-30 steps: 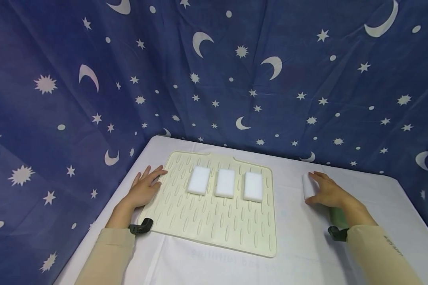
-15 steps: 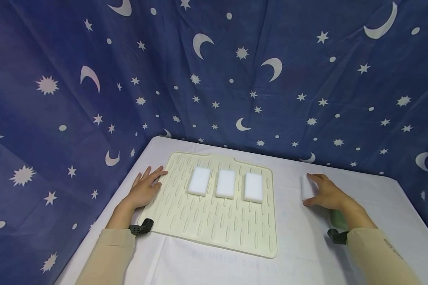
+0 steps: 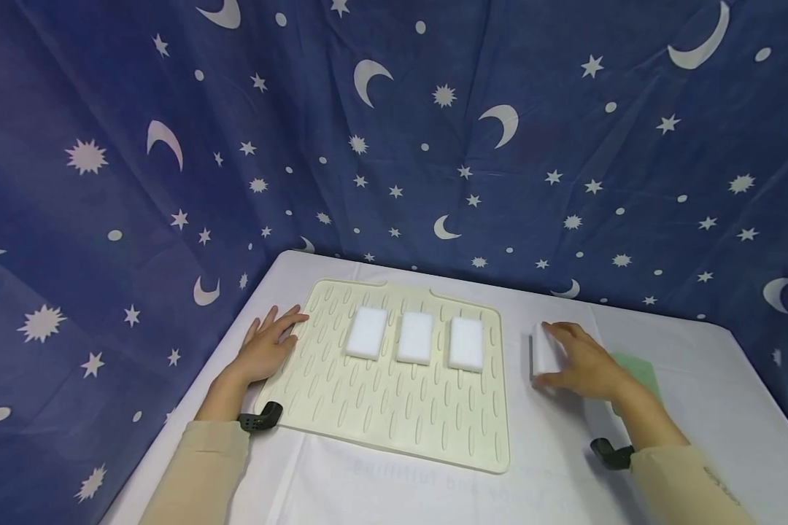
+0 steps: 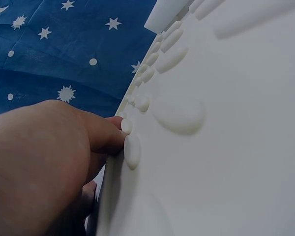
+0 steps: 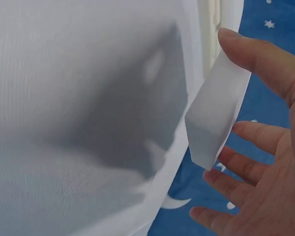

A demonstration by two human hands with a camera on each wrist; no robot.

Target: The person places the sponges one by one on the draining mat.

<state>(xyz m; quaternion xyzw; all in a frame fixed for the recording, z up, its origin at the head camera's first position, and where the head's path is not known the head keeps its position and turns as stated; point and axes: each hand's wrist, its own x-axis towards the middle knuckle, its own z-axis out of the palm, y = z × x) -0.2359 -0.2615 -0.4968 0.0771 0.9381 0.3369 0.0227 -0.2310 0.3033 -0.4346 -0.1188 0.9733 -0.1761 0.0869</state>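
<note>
My left hand (image 3: 263, 354) rests spread at the left edge of a cream ribbed drying mat (image 3: 394, 408). In the left wrist view its fingertips touch the mat's edge beside the raised ovals. My right hand (image 3: 587, 364) pinches a white sponge (image 3: 547, 354) between thumb and fingertips, to the right of the mat. The right wrist view shows this sponge (image 5: 219, 105) tilted, its shadow cast on the cloth. Three more white sponges, a left one (image 3: 367, 332), a middle one (image 3: 415, 337) and a right one (image 3: 466, 344), lie in a row on the mat.
A flat green piece (image 3: 638, 375) lies on the white tablecloth (image 3: 565, 467), partly hidden behind my right forearm. A blue curtain (image 3: 433, 146) with moons and stars stands along the back and left of the table.
My right hand has carried its sponge left toward the mat, uncovering more of the green piece. My left hand and the three sponges on the mat have stayed in place.
</note>
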